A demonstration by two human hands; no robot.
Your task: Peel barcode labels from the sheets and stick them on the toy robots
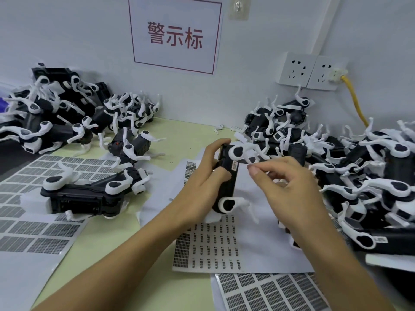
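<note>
left hand (208, 173) gripping toy robot (226, 176); right hand (289, 187) beside it, fingers curled, contents unclear. risk: small label (235, 165) on its body sticking crooked if robot shifts.

The toy robot (226, 176) looked like matt black plastic with smooth white plastic legs. The label sheets (208, 250) were thin white paper with a slight sheen. The desk (125, 241) had a smooth, matt pale-green top. The sign (175, 34) was plain paper.
</note>
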